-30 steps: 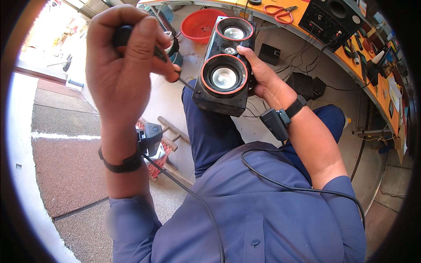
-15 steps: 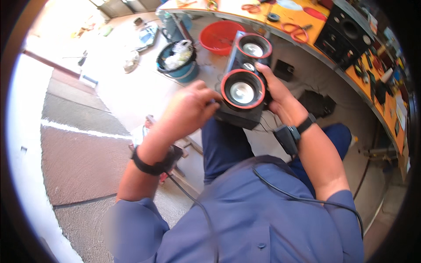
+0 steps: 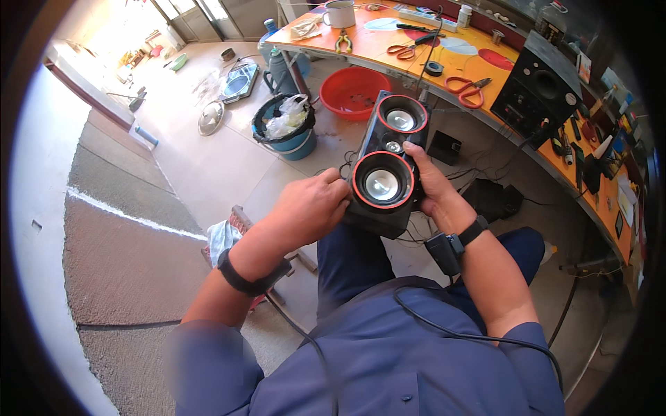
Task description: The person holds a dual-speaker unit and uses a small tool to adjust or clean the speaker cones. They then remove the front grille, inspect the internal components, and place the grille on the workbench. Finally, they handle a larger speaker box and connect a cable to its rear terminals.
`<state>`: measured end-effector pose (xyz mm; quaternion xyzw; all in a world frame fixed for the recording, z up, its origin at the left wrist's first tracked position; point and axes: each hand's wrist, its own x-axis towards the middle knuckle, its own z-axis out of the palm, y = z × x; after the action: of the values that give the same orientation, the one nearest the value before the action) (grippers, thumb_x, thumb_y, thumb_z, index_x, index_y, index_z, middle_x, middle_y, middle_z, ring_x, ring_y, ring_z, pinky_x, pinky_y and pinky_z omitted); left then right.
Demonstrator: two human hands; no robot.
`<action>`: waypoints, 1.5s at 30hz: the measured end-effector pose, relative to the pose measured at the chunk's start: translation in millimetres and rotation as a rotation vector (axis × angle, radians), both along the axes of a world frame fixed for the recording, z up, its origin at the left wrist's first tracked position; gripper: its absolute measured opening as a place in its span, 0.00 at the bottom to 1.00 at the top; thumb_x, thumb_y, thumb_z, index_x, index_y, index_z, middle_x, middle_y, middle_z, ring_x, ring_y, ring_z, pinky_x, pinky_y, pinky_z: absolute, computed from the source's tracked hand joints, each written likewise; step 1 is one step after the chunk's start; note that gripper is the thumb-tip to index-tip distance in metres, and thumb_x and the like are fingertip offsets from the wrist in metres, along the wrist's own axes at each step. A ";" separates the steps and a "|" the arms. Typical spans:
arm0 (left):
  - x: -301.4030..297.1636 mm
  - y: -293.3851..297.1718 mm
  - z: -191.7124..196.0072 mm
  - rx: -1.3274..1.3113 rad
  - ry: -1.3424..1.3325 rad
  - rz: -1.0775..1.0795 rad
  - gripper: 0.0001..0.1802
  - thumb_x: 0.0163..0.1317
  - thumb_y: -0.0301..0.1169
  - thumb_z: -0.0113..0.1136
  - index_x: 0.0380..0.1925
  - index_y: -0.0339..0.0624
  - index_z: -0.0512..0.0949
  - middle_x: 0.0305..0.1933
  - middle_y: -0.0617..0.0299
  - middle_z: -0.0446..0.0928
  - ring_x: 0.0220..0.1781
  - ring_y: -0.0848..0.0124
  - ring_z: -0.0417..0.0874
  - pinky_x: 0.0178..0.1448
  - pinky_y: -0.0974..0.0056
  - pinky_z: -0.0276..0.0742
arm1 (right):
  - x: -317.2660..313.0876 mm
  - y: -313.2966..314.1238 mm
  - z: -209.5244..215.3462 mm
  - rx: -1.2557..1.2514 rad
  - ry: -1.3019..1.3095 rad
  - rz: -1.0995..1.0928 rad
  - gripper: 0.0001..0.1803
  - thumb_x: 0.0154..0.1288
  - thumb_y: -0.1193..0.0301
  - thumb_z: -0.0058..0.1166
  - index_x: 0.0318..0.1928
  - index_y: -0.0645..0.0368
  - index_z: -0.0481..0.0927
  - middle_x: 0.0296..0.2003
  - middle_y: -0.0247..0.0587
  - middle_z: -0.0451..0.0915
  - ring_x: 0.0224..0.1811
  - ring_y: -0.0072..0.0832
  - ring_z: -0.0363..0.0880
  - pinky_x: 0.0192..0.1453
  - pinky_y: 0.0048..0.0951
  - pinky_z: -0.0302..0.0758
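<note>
A black portable speaker [image 3: 381,186] with two round red-rimmed cones and a small round piece between them is held up in front of my lap. My right hand [image 3: 438,184] grips it along its right side, the thumb resting on the front face near the small round piece. Against the lower left side of the speaker is my left hand [image 3: 309,208], with its fingers curled and pinched together. Whatever those fingers hold, if anything, is hidden. Each wrist wears a black strap, and cables run from them over my blue shirt.
A curved orange workbench [image 3: 388,59] spans the far right, bearing red-handled scissors [image 3: 468,90], a mug [image 3: 339,14] and a large black speaker box [image 3: 534,87]. On the floor stand a red basin [image 3: 333,104] and a blue bucket [image 3: 295,147] with a bag. Cables lie under the bench.
The speaker and both hands sit lower in the picture, as do bench and buckets, so the view has tilted up. My left hand stays at the speaker's left side, fingers closed in more.
</note>
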<state>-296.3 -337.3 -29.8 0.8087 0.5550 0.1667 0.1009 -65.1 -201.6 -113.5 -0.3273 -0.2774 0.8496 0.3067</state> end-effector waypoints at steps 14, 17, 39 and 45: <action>21.4 18.5 1.3 0.066 0.207 -0.017 0.08 0.66 0.34 0.62 0.37 0.42 0.78 0.37 0.55 0.76 0.37 0.54 0.84 0.40 0.52 0.81 | 13.4 14.1 0.6 -0.002 0.038 0.013 0.33 0.71 0.47 0.62 0.63 0.60 0.77 0.52 0.46 0.86 0.50 0.33 0.88 0.60 0.37 0.85; 23.5 20.1 1.0 0.093 0.057 -0.043 0.08 0.65 0.33 0.62 0.38 0.42 0.78 0.37 0.55 0.75 0.38 0.54 0.84 0.41 0.51 0.81 | 14.5 18.2 -3.4 0.022 -0.011 0.018 0.35 0.68 0.40 0.61 0.61 0.56 0.80 0.51 0.41 0.88 0.50 0.30 0.89 0.56 0.37 0.86; 42.8 42.0 3.5 0.029 0.151 -0.058 0.09 0.69 0.35 0.62 0.39 0.42 0.76 0.38 0.53 0.76 0.39 0.51 0.83 0.41 0.49 0.79 | 30.3 30.6 -1.2 0.025 -0.033 0.001 0.36 0.67 0.40 0.60 0.62 0.57 0.80 0.51 0.43 0.88 0.48 0.32 0.90 0.54 0.39 0.88; 45.9 47.6 3.1 0.015 0.091 -0.100 0.06 0.67 0.29 0.62 0.38 0.41 0.74 0.37 0.51 0.76 0.38 0.48 0.83 0.41 0.49 0.79 | 38.4 36.1 -1.7 0.004 -0.046 0.013 0.37 0.67 0.40 0.60 0.62 0.57 0.80 0.51 0.43 0.88 0.49 0.32 0.90 0.55 0.39 0.88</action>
<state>-250.3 -289.7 -26.7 0.8429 0.5166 0.1286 0.0776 -26.6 -165.5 -115.2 -0.3442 -0.2883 0.8434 0.2952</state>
